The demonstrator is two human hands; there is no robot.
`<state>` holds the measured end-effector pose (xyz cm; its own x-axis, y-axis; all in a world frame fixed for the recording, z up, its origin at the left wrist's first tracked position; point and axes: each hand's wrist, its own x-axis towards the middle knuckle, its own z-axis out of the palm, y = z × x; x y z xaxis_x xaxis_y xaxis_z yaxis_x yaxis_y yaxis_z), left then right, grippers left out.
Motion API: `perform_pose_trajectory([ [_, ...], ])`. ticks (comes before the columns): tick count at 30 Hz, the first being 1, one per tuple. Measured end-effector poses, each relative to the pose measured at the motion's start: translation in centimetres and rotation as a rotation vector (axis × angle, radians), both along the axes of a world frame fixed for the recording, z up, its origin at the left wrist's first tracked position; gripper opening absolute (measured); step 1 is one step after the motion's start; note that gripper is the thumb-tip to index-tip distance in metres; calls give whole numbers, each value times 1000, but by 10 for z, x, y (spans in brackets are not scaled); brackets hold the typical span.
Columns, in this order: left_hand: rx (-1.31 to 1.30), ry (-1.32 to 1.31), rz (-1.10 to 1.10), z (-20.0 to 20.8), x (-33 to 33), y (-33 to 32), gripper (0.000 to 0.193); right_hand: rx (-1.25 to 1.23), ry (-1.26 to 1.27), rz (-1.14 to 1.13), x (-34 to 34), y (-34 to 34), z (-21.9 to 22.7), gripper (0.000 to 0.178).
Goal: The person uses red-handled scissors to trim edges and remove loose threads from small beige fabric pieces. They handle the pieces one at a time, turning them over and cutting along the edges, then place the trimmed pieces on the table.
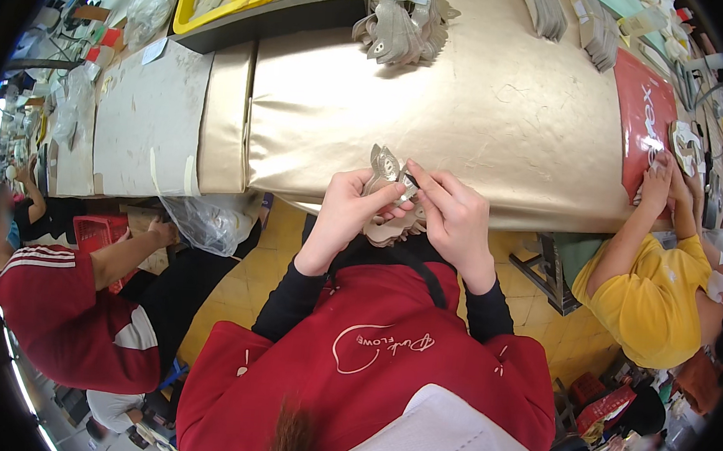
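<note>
Close to my front, over the table's near edge, both my hands are closed on a silvery-grey cut-out piece (388, 165) with pointed lobes and small perforations, like part of a shoe upper. My left hand (347, 216) holds it between thumb and fingers. With its fingertips, my right hand (456, 219) pinches a right-hand flap of the piece; something small and dark shows at those fingertips, too small to name. Just below my hands hang more grey pieces (385, 230), partly hidden by the fingers. A similar bundle (404, 32) with a white band lies at the far side.
A gold-coloured cover (504, 110) spreads over the table. At back left stands a yellow tray (226, 2) of pieces in a dark box; stacked grey strips (597, 37) lie at back right. Co-workers sit on both sides, the right one in yellow (654, 296) by a red sheet (638, 102).
</note>
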<state>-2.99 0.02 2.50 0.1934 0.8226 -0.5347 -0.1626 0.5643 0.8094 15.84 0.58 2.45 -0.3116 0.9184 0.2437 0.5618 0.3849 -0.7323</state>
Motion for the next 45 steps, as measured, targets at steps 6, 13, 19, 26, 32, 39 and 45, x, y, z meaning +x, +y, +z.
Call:
perform_pose_trajectory([
  [6, 33, 20, -66, -2, -2, -1, 21, 18, -6, 0, -1, 1, 1, 45],
  [13, 11, 1, -55, 0, -1, -1, 21, 74, -2, 0, 1, 1, -7, 39],
  [19, -31, -48, -38, 2, -1, 0, 21, -11, 74, -43, 0, -1, -5, 34],
  [26, -41, -52, -38, 3, -2, -1, 21, -18, 32, -15, 3, -1, -5, 33],
  [32, -60, -67, -48, 5, -2, 0, 22, 2, 74, -31, 3, -1, -9, 29],
  [39, -77, -44, -63, 7, -1, 1, 20, -115, 143, -61, 2, -2, 3, 29],
  [45, -46, 21, -96, 7, 2, 0, 15, -73, 116, 22, 2, 0, 6, 34],
])
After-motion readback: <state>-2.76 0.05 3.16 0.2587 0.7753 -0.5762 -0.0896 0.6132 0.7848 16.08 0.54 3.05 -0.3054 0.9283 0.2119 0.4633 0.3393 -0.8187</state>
